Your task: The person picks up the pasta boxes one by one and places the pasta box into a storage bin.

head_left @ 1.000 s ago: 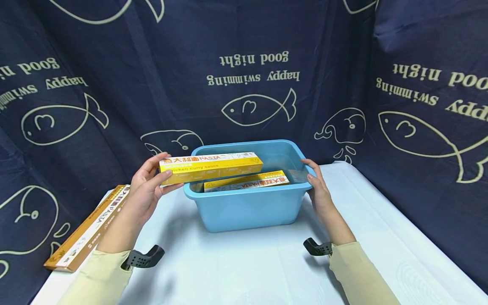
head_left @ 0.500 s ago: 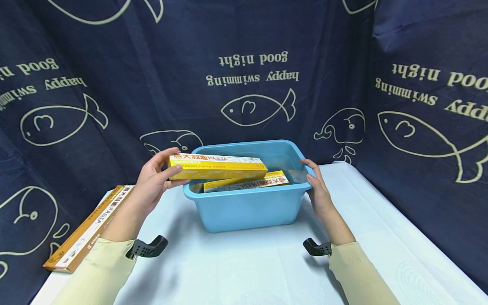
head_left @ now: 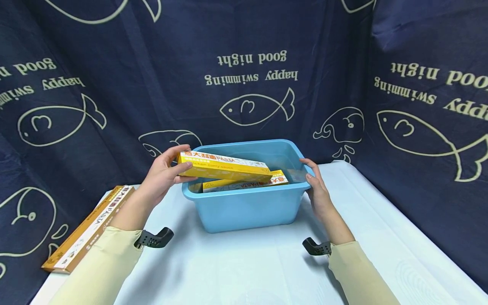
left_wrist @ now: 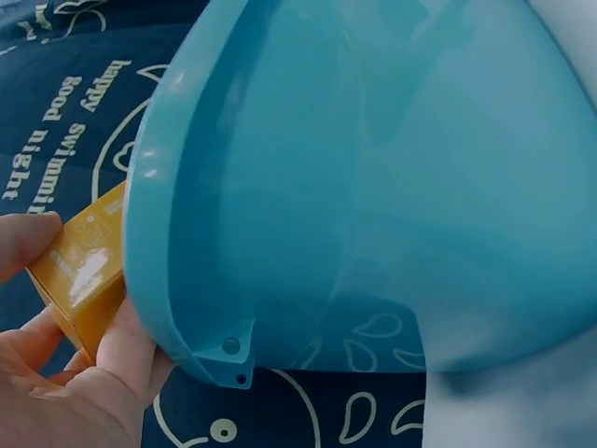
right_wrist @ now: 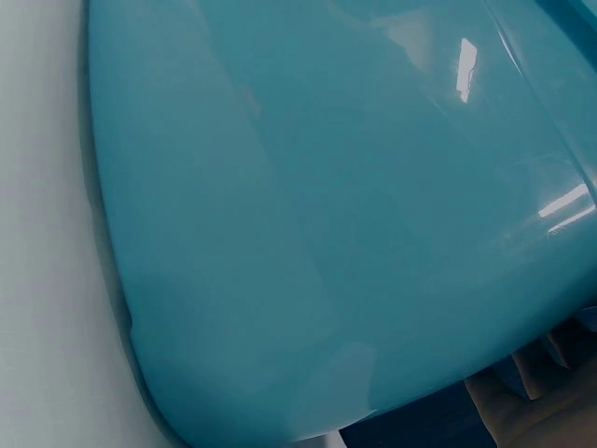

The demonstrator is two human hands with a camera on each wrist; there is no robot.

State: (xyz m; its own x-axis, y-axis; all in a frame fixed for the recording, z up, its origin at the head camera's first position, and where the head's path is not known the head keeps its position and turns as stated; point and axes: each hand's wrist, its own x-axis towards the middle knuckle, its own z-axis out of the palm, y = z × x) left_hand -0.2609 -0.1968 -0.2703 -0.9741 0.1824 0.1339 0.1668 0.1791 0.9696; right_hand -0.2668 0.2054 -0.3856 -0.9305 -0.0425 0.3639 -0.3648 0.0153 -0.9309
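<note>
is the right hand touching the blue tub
Touching. The head view shows the right hand with fingers on the rim at the blue tub's right end.

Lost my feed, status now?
Left hand grips yellow pasta box over blue plastic tub. Right hand holds tub rim. Second box inside.

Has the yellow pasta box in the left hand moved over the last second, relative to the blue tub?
Yes. The yellow pasta box has shifted right and tilted down into the blue tub, which stayed put.

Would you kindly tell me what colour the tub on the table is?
The tub is light blue plastic, seen best in the head view.
</note>
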